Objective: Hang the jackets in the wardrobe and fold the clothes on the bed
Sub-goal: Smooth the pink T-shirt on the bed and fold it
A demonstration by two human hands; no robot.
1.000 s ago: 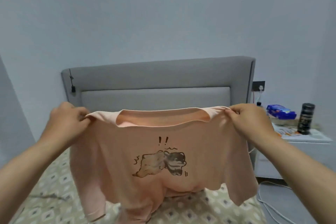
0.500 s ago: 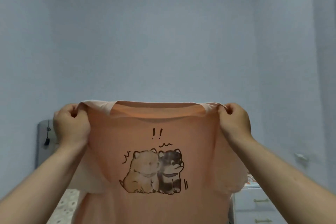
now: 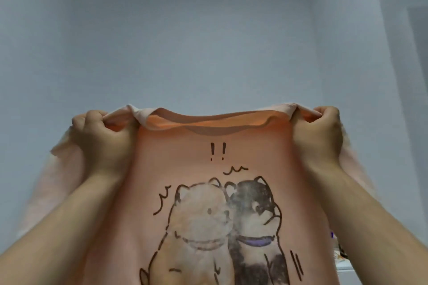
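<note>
The picture's bottom edge cuts off our shirt [image 3: 231, 146] and the lower half of its print [image 3: 222, 227]. The fingertips of our left hand [image 3: 102, 136] and right hand [image 3: 317, 136] are buried in shoulder folds. The left sleeve [image 3: 58, 180] is a pale blur. Low right, scraps [image 3: 339, 254] are too small to tell.

Soft, even indoor light with a cool blue-grey cast; the walls [image 3: 208, 53] look flat and rather dim. The peach T-shirt [image 3: 208, 146] glows brighter orange just below its collar, where light shines through the fabric. Gentle shadows sit inside the neckline and under the knuckles of the left hand [image 3: 102, 136]. The sleeve [image 3: 58, 180] beside that hand is pale and smeared by blur. Wide-angle bending slants the room's corners and swells the forearms [image 3: 370, 227] at the lower edges. The printed drawing looks soft.
</note>
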